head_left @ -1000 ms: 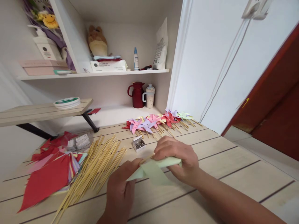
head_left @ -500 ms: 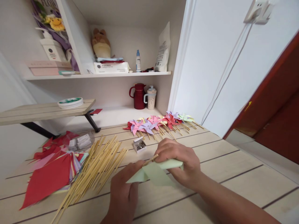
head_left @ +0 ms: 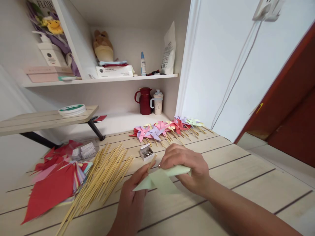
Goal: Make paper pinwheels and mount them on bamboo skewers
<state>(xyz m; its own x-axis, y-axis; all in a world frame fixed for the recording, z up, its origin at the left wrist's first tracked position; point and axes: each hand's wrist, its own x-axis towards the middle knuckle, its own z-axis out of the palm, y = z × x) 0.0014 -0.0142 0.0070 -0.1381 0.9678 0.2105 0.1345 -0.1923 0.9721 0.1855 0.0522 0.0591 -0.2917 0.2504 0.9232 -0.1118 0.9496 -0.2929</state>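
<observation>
— What are the hands doing right now?

— I see my left hand [head_left: 134,200] closed around a thin wooden stick [head_left: 151,163], its tip angled up and away from me. My right hand [head_left: 183,167] pinches a folded piece of pale green paper [head_left: 159,180] right at the stick, fingers curled over the top fold. Both hands hover just above the tabletop [head_left: 246,183], close together.

— And where does the paper sit?

— Between the two hands, held off the tabletop, its flaps spreading toward me and to the left.

— What lies around it?

— To my left, a loose bundle of sticks [head_left: 103,180] fans across the boards, and beside that a pile of coloured paper sheets [head_left: 54,183], red on top. Just beyond the hands stands a small open box of pins [head_left: 146,152]. Further back, a row of finished pinwheels [head_left: 167,127] lies along the tabletop's far edge. A red jug [head_left: 145,100] and a mug [head_left: 157,101] stand under the shelf [head_left: 103,78].
</observation>
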